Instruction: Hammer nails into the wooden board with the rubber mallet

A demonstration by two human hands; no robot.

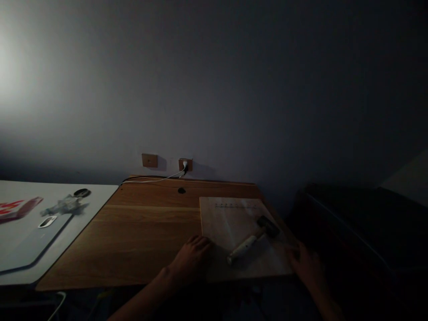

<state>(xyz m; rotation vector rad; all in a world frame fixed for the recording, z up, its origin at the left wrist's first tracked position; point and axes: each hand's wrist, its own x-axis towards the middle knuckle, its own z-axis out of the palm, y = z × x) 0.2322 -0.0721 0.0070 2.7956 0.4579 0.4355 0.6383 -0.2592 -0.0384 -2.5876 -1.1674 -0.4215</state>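
Observation:
A pale wooden board (230,218) lies on the right part of a brown wooden table (143,232). On the board rests a mallet (251,240) with a white handle and a dark head. My left hand (191,259) rests at the board's left edge, fingers curled against it. My right hand (306,264) holds the board's right front corner; its fingers are dim and partly hidden. The room is very dark.
A white table (96,196) adjoins on the left, carrying a grey laptop (31,245), a red-printed packet (18,208) and small items. A white cable (157,179) runs to a wall socket (185,164). Dark furniture (361,232) stands at the right.

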